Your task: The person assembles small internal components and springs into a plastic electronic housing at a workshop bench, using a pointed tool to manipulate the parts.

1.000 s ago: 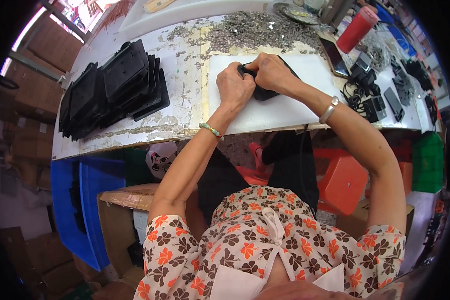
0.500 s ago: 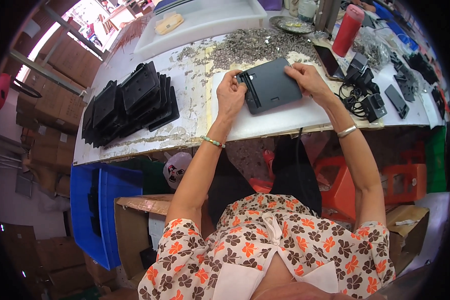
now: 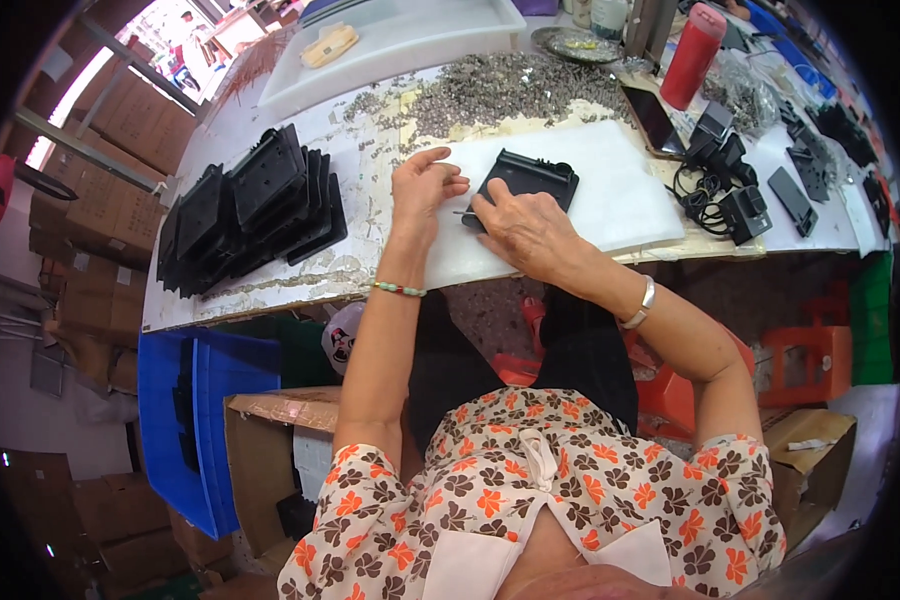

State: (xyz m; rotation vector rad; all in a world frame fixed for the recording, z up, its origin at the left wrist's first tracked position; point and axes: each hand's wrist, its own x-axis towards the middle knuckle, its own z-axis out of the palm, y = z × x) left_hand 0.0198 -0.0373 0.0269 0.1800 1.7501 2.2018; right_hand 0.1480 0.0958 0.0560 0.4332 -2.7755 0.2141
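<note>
A black plastic tray-like part (image 3: 535, 178) lies flat on a white mat (image 3: 610, 190) on the workbench. My right hand (image 3: 525, 228) covers the part's near left corner, and its fingertips pinch a small thin metal pin (image 3: 460, 211) that points left. Just left of the part, my left hand (image 3: 422, 185) rests on the mat's edge. Its fingers are loosely spread and hold nothing I can see. The two hands almost touch at the pin.
A leaning stack of black parts (image 3: 250, 205) stands at the left. A pile of small metal pieces (image 3: 510, 90) lies behind the mat. A red bottle (image 3: 693, 42), a phone (image 3: 652, 115) and black adapters with cables (image 3: 730, 195) are at the right. A blue crate (image 3: 205, 420) sits below.
Both hands held the black part up before. It now lies flat on the mat, further right. The left hand has let go of it, and the right has come to its near corner.
</note>
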